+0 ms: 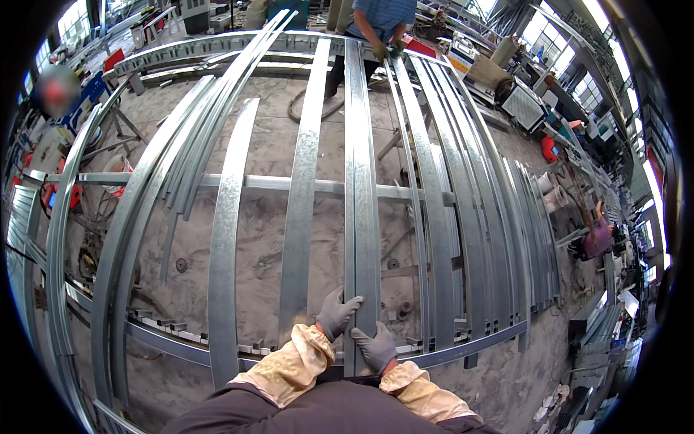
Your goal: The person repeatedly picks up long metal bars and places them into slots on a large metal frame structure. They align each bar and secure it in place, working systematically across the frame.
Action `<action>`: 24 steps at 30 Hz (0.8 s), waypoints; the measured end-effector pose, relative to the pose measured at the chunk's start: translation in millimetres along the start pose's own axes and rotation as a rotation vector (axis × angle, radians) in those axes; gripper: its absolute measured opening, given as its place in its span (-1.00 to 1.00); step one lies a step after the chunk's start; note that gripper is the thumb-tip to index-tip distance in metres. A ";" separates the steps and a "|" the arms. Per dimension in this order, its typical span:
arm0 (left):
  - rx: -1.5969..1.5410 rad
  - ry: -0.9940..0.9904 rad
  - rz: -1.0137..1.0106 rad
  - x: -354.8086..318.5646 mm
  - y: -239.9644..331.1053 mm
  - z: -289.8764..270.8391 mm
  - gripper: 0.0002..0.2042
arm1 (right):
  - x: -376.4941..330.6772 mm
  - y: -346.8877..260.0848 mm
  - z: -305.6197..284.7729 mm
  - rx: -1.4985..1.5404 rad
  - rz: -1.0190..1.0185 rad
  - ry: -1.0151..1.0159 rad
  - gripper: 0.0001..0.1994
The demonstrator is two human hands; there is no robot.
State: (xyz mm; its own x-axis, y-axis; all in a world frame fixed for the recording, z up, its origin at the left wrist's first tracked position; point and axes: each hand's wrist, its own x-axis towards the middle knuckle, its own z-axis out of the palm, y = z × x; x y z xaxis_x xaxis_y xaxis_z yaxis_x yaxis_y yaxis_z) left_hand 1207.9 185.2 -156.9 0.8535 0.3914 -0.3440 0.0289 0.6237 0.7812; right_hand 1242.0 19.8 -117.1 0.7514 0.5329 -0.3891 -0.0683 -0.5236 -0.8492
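A long galvanized steel profile (361, 181) with a dark seam down its length runs away from me in the middle. My left hand (338, 312), in a grey glove, is closed on its left edge near the close end. Slightly nearer, my right hand (376, 347), gloved too, grips the right edge with its thumb on top. Beside it on the left lies a flat steel strip (298, 188), and a shorter strip (230, 231) lies further left. To the right are a narrow steel bar (412, 181) and a wider strip (431, 188).
The profiles rest across a middle crossbar (289, 185) and a curved-looking near rail (173, 346). At the far end a co-worker in a blue shirt (387, 18) has gloved hands at the strips' ends. More profiles (535, 239) are stacked right; another person (597, 237) is at far right.
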 end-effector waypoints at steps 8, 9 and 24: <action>-0.045 0.043 0.054 2.1 -12.7 -7.5 -0.80 | 8.0 21.3 7.5 -0.055 0.004 -0.012 -0.43; -0.056 0.053 0.044 4.5 -15.5 -9.0 -0.81 | 9.9 23.4 8.5 -0.072 0.009 -0.010 -0.43; 0.724 0.092 -0.217 46.6 -19.9 -51.6 -0.60 | 36.5 83.6 41.1 -0.185 -0.028 -0.031 -0.19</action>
State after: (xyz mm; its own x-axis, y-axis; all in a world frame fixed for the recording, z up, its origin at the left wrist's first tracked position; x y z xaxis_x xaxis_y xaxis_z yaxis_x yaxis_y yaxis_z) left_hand 1220.2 225.9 -215.4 0.7434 0.3854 -0.5466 0.5527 0.1062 0.8266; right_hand 1236.8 22.8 -217.0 0.7309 0.5674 -0.3794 0.0762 -0.6202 -0.7807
